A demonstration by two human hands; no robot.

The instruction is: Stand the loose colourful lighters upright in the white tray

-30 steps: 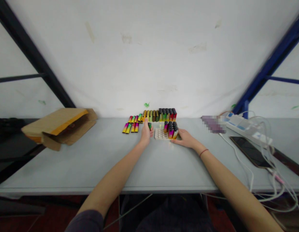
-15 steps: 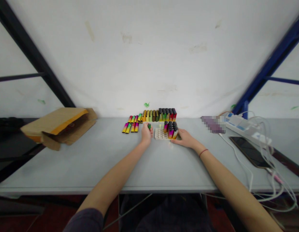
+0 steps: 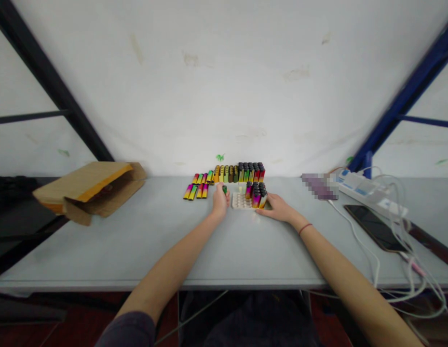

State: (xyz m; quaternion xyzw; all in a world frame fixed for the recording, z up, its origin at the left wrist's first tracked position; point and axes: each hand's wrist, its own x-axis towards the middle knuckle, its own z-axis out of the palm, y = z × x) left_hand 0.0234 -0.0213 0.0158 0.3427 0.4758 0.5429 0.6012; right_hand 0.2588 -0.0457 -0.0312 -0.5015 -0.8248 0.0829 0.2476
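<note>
1. The left hand is closed narrowly around a lighter. The lighter stands upright in the grip, with its dark green top showing above the fingers. This hand is just left of the tray.
2. The right hand lies open and low, with its fingertips at the right edge of a pale plastic tray. It holds no lighter, but I cannot tell whether it is gripping the tray.
3. The tray lies flat on a grey table. Its front left part shows rows of round hollows. A cluster of upright lighters with black tops and pink-to-yellow bodies stands at its back right.
4. Behind the tray, a long row of standing lighters runs across the table. To the left of the left hand, a group of multicoloured lighters lies in short rows.
5. Well to the left sits an open cardboard box.
6. To the right are a blurred purple object, a white power strip, a black phone and tangled white cables.
7. A thin red string circles the right wrist, and a dark sleeve covers the upper left arm.
</note>
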